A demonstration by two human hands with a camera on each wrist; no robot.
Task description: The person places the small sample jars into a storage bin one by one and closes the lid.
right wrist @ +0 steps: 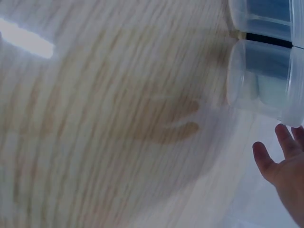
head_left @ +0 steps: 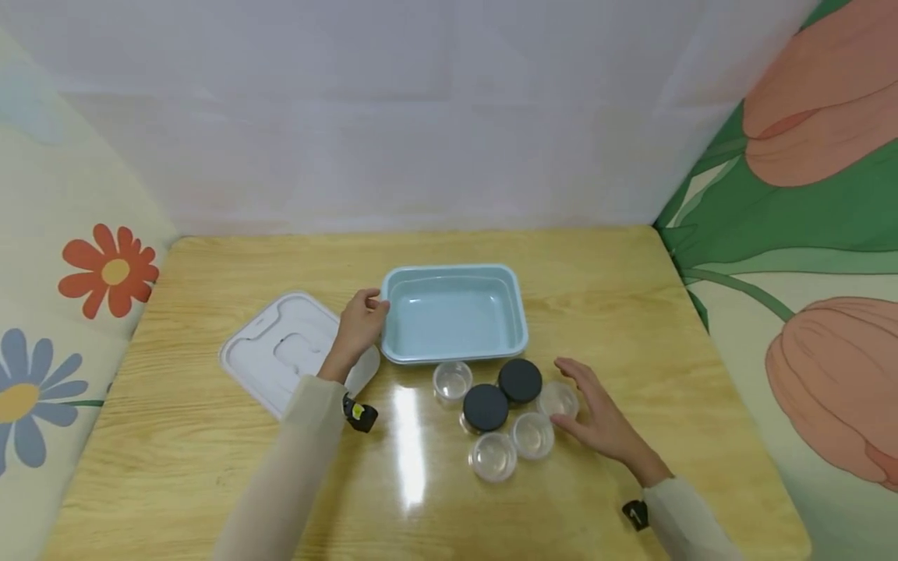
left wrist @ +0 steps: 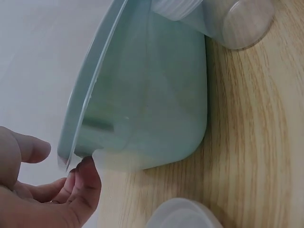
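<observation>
A light blue rectangular tub [head_left: 454, 312] sits at the middle of the table. My left hand [head_left: 360, 326] is at its left rim; in the left wrist view the fingers [left wrist: 85, 183] curl beneath the rim and the thumb [left wrist: 35, 148] stands apart from it. Several small clear round containers and two with black lids [head_left: 520, 380] cluster in front of the tub. My right hand [head_left: 602, 413] has thumb and fingers spread beside the rightmost clear container [head_left: 557, 399]. In the right wrist view the fingertips are close to a clear container [right wrist: 261, 80]; contact is unclear.
A white moulded lid [head_left: 281, 347] lies left of the tub, partly hidden by my left hand and sleeve. Another clear container [head_left: 452, 380] stands against the tub's front side. A white cloth [head_left: 421, 140] hangs behind the wooden table [head_left: 603, 273], with flowered panels at both sides.
</observation>
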